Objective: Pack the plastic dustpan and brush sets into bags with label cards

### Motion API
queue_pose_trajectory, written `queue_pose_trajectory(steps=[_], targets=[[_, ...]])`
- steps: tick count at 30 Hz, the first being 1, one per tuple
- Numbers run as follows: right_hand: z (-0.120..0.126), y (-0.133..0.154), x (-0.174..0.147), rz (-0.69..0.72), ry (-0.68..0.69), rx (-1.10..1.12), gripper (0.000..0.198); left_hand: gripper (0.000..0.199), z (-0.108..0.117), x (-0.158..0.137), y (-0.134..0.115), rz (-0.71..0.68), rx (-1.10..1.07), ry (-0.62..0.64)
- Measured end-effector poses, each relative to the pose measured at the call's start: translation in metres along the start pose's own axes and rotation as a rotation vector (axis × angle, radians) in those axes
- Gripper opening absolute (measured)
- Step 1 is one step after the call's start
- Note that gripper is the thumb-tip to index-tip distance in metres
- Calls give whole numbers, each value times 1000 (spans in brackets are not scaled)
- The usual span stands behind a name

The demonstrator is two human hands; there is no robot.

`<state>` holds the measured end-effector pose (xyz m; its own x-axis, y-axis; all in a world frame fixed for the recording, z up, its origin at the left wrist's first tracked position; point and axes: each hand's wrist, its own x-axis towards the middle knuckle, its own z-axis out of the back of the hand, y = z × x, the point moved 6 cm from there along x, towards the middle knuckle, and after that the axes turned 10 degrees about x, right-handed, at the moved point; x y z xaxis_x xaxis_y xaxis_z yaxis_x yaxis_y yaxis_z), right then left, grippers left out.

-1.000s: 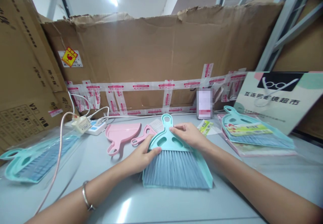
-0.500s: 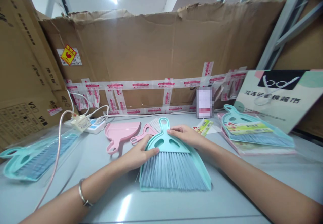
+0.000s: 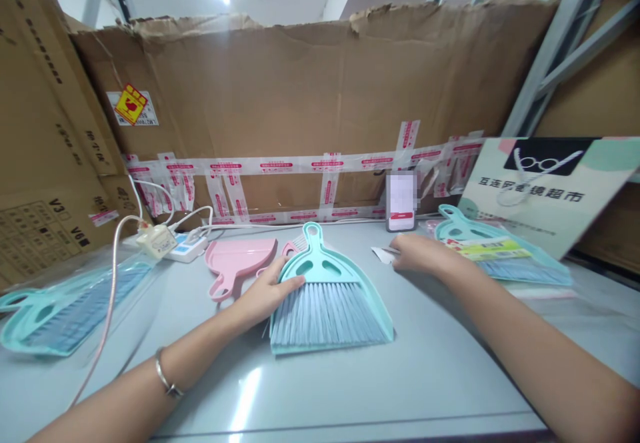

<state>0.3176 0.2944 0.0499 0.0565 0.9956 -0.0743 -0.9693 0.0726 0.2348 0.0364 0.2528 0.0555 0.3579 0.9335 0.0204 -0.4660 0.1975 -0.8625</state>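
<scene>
A turquoise hand brush (image 3: 325, 313) lies nested on its matching dustpan (image 3: 383, 320) in the middle of the table, handles pointing away from me. My left hand (image 3: 273, 290) grips the set by its left edge, thumb on top of the brush. Farther back on the right, my right hand (image 3: 417, 253) pinches a small paper card (image 3: 384, 255). Only a white corner of the card sticks out; the fingertips are partly hidden. Left of the set are a pink dustpan (image 3: 240, 260) and a pink brush (image 3: 299, 244), mostly covered by the turquoise dustpan.
A phone (image 3: 401, 200) stands against a big taped carton (image 3: 250, 96). Wrapped turquoise sets lie at left (image 3: 75, 310) and right (image 3: 500, 250), the right one before a printed bag (image 3: 540, 190). A power strip (image 3: 187, 248) with a cable (image 3: 113, 296) sits at left.
My right hand has left the turquoise set and moved right to the card, covering its coloured print. The set has shifted slightly left and away from me, still in my left hand.
</scene>
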Motion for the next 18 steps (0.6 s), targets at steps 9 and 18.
queue_pose_trajectory(steps=[9,18], targets=[[17,-2,1,52,-98,43,28,44,5,2,11,104,-87,-95],[14,123,-70,597,-495,607,42,42,5,2,15,136,-602,-321]])
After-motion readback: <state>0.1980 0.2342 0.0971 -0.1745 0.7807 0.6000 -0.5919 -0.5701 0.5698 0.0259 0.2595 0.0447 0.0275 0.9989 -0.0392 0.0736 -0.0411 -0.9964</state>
